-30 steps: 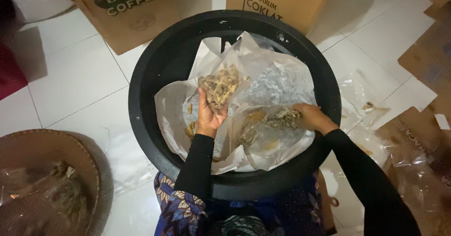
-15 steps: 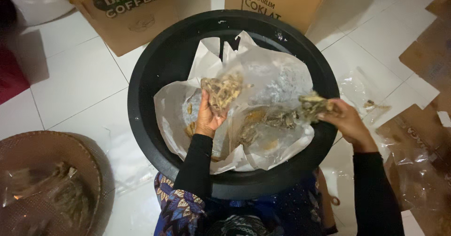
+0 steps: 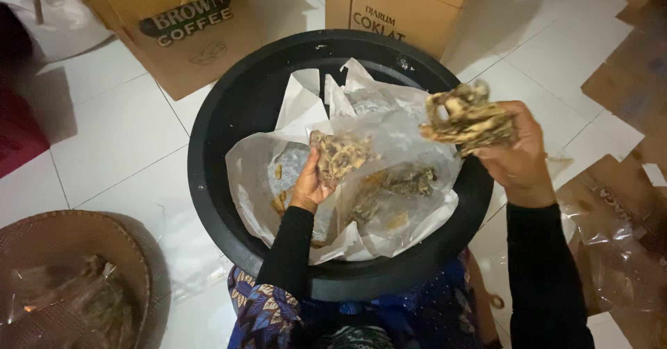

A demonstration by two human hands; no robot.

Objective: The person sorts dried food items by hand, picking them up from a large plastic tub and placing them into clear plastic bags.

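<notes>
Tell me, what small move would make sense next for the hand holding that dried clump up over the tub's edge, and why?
Probably carry it a little further right and set it down outside the black tub. The right hand grips a dried brown clump lifted clear of the plastic liner, already over the rim, while the left hand holds another clump inside.

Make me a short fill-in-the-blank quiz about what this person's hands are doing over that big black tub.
1. The right hand holds a clump of dried brown pieces raised above the tub's ____ edge.
2. The left hand grips a second clump ____ the black tub.
3. The tub is lined with a ____ plastic bag.
4. The tub stands on a white ____ floor.

Missing words: right; inside; clear; tiled
</notes>
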